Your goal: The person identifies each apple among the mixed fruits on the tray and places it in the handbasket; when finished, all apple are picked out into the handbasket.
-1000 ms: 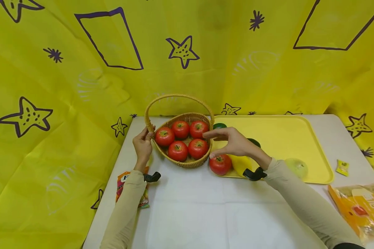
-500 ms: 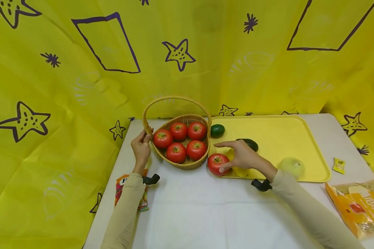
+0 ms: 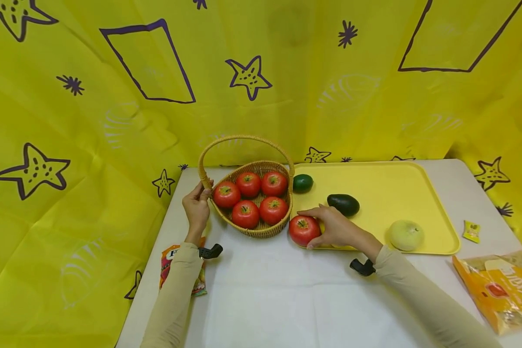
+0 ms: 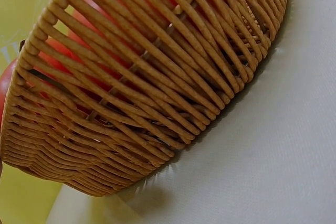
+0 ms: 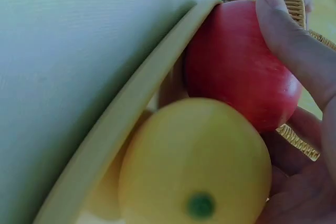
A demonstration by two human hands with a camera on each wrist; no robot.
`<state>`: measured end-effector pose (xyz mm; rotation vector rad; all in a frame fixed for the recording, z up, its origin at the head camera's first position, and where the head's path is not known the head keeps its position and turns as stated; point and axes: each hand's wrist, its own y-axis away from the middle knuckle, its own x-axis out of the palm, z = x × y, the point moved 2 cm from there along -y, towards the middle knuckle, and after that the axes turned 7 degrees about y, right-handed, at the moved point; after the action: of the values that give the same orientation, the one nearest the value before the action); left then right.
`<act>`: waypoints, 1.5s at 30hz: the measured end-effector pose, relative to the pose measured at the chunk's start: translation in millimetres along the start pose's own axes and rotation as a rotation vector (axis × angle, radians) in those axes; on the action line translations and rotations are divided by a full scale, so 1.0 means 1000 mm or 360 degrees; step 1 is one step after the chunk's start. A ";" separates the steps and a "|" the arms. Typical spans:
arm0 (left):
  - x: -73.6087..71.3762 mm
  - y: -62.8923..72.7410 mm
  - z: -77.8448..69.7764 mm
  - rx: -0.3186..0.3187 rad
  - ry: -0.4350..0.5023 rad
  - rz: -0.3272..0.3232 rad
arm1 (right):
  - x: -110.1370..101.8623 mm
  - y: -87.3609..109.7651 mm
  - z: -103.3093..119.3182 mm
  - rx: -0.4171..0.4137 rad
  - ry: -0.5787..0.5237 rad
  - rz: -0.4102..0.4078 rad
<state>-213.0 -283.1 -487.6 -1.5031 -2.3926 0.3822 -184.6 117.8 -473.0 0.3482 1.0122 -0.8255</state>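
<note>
My left hand pinches the left foot of the handle of a wicker basket, which stands tilted toward me in the head view. Several red apples lie in the basket. The left wrist view shows the basket's woven side close up. My right hand grips another red apple at the tray's near left corner, thumb in front and fingers behind. Beneath that hand, a yellow fruit with a green end touches the apple in the right wrist view; the hand mostly hides it in the head view.
The yellow tray also bears a lime, an avocado and a pale round fruit. A small yellow packet and an orange bag lie to the right. A colourful snack bag is partly under the left forearm.
My right hand has drawn back from the basket's right side, down to the apple on the tray, and closed round it. The left hand stays on the basket handle.
</note>
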 end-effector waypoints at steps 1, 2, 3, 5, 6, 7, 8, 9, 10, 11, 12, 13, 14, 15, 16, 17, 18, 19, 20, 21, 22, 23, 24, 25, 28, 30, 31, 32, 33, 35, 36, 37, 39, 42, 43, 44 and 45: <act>0.000 0.000 0.000 0.0004 -0.0001 0.0000 | 0.001 0.000 0.000 0.0004 -0.0004 -0.0003; 0.000 0.000 0.000 0.0005 0.0001 0.0005 | 0.001 0.000 0.000 0.0012 -0.0011 -0.0004; 0.000 0.000 0.000 0.0007 -0.0001 0.0006 | 0.001 0.000 0.000 0.0011 -0.0017 -0.0010; 0.000 0.000 0.000 0.0008 -0.0001 0.0006 | 0.002 0.000 -0.001 -0.0009 -0.0036 -0.0036; 0.000 0.000 0.000 0.0006 -0.0001 0.0001 | 0.002 0.000 -0.001 -0.0028 -0.0051 -0.0052; 0.000 0.000 0.000 0.0001 0.0007 -0.0002 | 0.002 -0.001 -0.002 -0.0052 -0.0066 -0.0074; 0.000 0.000 0.000 -0.0003 0.0015 -0.0003 | 0.002 -0.001 -0.002 -0.0063 -0.0083 -0.0089; 0.000 0.000 0.000 -0.0008 0.0023 -0.0009 | 0.001 -0.002 -0.002 -0.0078 -0.0104 -0.0105; 0.000 0.000 0.000 -0.0013 0.0029 -0.0013 | 0.001 -0.002 -0.002 -0.0087 -0.0126 -0.0117; 0.000 0.000 0.000 -0.0016 0.0031 -0.0018 | 0.000 -0.002 -0.002 -0.0077 -0.0145 -0.0125; 0.000 0.000 0.000 -0.0020 0.0037 -0.0021 | -0.001 -0.002 -0.002 -0.0067 -0.0158 -0.0131; 0.000 0.000 0.000 -0.0025 0.0045 -0.0021 | -0.002 -0.002 -0.002 -0.0051 -0.0172 -0.0136; 0.000 0.000 0.000 -0.0026 0.0046 -0.0022 | -0.003 -0.002 -0.002 -0.0033 -0.0187 -0.0138; 0.000 0.000 0.000 -0.0028 0.0044 -0.0022 | -0.005 -0.001 -0.002 -0.0014 -0.0202 -0.0143; 0.000 0.001 -0.001 -0.0028 0.0040 -0.0022 | -0.007 -0.001 -0.002 -0.0001 -0.0219 -0.0146; 0.000 0.001 -0.001 -0.0028 0.0038 -0.0020 | -0.009 -0.001 -0.002 0.0007 -0.0247 -0.0146; 0.000 0.001 -0.001 -0.0032 0.0041 -0.0019 | -0.011 -0.001 -0.001 0.0013 -0.0290 -0.0141; 0.000 0.001 -0.001 -0.0031 0.0040 -0.0018 | -0.013 -0.001 -0.001 0.0013 -0.0334 -0.0137; 0.000 0.001 -0.002 -0.0031 0.0035 -0.0017 | -0.016 -0.001 0.000 0.0013 -0.0393 -0.0130; 0.000 0.002 -0.002 -0.0032 0.0033 -0.0015 | -0.018 -0.002 0.000 0.0010 -0.0464 -0.0120; 0.000 0.002 -0.002 -0.0033 0.0036 -0.0014 | -0.020 -0.002 0.001 0.0005 -0.0540 -0.0109; 0.000 0.002 -0.002 -0.0033 0.0036 -0.0011 | -0.022 -0.003 0.001 0.0008 -0.0618 -0.0099; 0.001 0.001 -0.002 -0.0033 0.0037 -0.0009 | -0.024 -0.004 0.002 0.0005 -0.0693 -0.0096; 0.001 0.001 -0.002 -0.0035 0.0037 -0.0008 | -0.026 -0.005 0.003 -0.0002 -0.0763 -0.0092; 0.001 0.000 -0.001 -0.0040 0.0040 -0.0007 | -0.033 -0.009 0.007 -0.0031 -0.0924 -0.0091; 0.001 -0.001 0.000 -0.0040 0.0036 -0.0011 | -0.036 -0.012 0.009 -0.0055 -0.0998 -0.0090; 0.001 -0.001 0.000 -0.0040 0.0034 -0.0012 | -0.038 -0.013 0.010 -0.0062 -0.1025 -0.0091; 0.000 -0.001 0.000 -0.0038 0.0031 -0.0013 | -0.040 -0.015 0.011 -0.0065 -0.1045 -0.0092; 0.000 -0.001 0.000 -0.0036 0.0026 -0.0013 | -0.041 -0.017 0.013 -0.0065 -0.1067 -0.0095; 0.000 0.000 0.001 -0.0032 0.0019 -0.0010 | -0.044 -0.020 0.015 -0.0049 -0.1102 -0.0105; 0.000 0.000 0.000 -0.0032 0.0016 -0.0009 | -0.045 -0.021 0.017 -0.0037 -0.1116 -0.0112; 0.000 0.000 0.001 -0.0033 0.0016 -0.0008 | -0.046 -0.023 0.018 -0.0021 -0.1127 -0.0118; 0.000 0.001 0.000 -0.0032 0.0014 -0.0005 | -0.049 -0.026 0.023 0.0015 -0.1155 -0.0133; 0.000 0.001 0.000 -0.0032 0.0012 -0.0009 | -0.052 -0.033 0.032 0.0050 -0.1201 -0.0158; 0.000 0.001 0.000 -0.0032 0.0011 -0.0011 | -0.054 -0.035 0.035 0.0061 -0.1222 -0.0167; 0.000 0.001 0.000 -0.0028 0.0011 -0.0011 | -0.054 -0.038 0.037 0.0070 -0.1246 -0.0176; 0.000 0.000 0.000 -0.0024 0.0009 -0.0010 | -0.055 -0.041 0.040 0.0075 -0.1263 -0.0188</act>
<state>-212.5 -283.0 -487.5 -1.5008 -2.4003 0.3591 -206.1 90.9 -401.4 -0.0170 0.2720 -0.9807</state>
